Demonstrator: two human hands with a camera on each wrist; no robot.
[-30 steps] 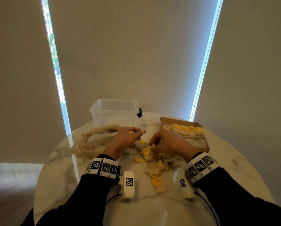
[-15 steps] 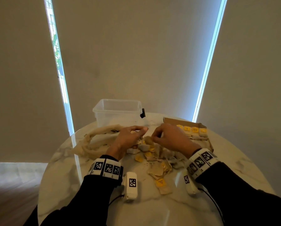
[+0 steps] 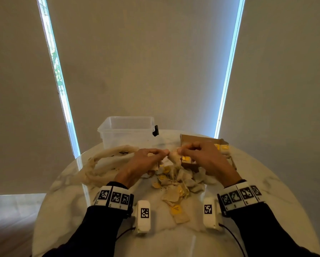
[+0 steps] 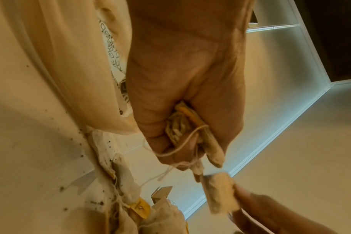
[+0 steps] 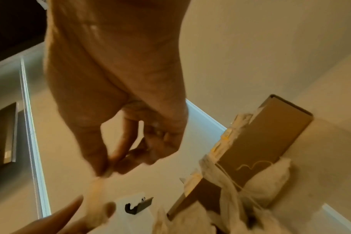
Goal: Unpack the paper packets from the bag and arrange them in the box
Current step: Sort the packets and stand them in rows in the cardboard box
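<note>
Both hands hover above a pile of paper packets (image 3: 175,182) with yellow tags and strings on the marble table (image 3: 266,182). My left hand (image 3: 164,152) grips a small bunch of packets (image 4: 182,126) with a string looped over its fingers. My right hand (image 3: 180,150) pinches one packet (image 3: 174,158) by its top edge, close to the left hand. In the left wrist view that packet (image 4: 220,194) hangs just below the left fist. The open cardboard box (image 3: 201,140) behind the right hand holds a row of packets. The limp cream bag (image 3: 107,164) lies to the left.
A clear plastic tub (image 3: 126,130) with a black clip (image 5: 138,205) stands at the back of the table. One packet with a yellow tag (image 3: 176,210) lies apart near the front. Dark crumbs dot the tabletop (image 4: 66,142) around the pile. Window blinds fill the background.
Both hands have risen off the pile and shifted toward the box. A packet that lay in the pile now hangs between the two hands.
</note>
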